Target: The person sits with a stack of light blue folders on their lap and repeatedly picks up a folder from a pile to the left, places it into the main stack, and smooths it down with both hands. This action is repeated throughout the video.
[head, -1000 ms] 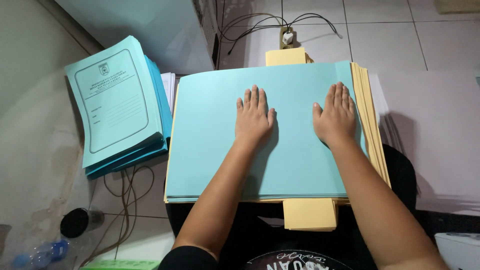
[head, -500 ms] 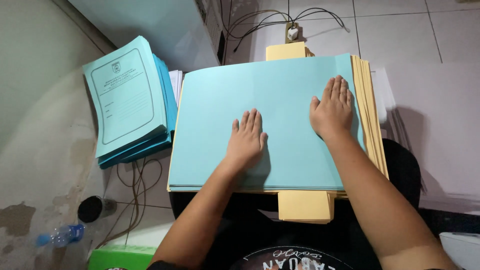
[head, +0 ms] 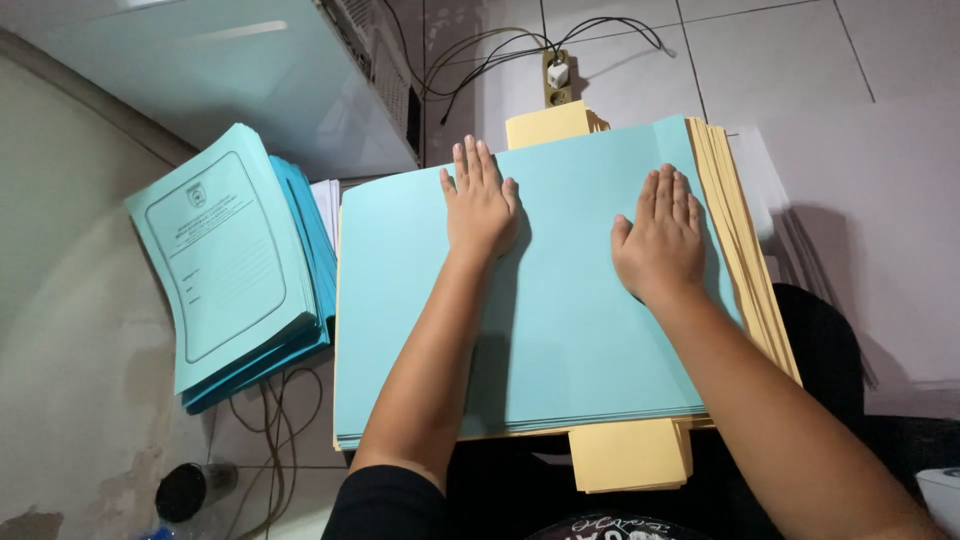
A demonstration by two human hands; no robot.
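**Blue paper sheet: left hand has slid up to the top**

Blue paper sheet (head: 560,320) lies flat on top of a stack, right in front of the person and over their lap. Both hands are open and flat on it, palms down. Neither hand grips anything.

The left hand (head: 480,205) now rests near the top edge of the sheet, fingers pointing away from the person. Half a second ago it was lower down, close to the middle of the sheet. So it has moved up along the paper.

The right hand (head: 662,240) lies near the right edge of the sheet, fingers spread a little. It has stayed in almost the same spot as before.

Under the blue sheet are yellow sheets (head: 745,250). Their edges peek out in a fan along the right side. A narrower yellow pile (head: 628,455) sticks out under the stack at the near end, and it shows again at the far end.

To the left is a pile of blue booklets (head: 235,265) with a printed frame on the top cover. It sits just beside the big sheet and has not moved.

Beyond the stack, a plug strip (head: 558,80) with black cables lies on the tiled floor (head: 800,60). A grey box (head: 250,70) stands at the top left. A dark round cup (head: 185,490) sits on the floor at the lower left.
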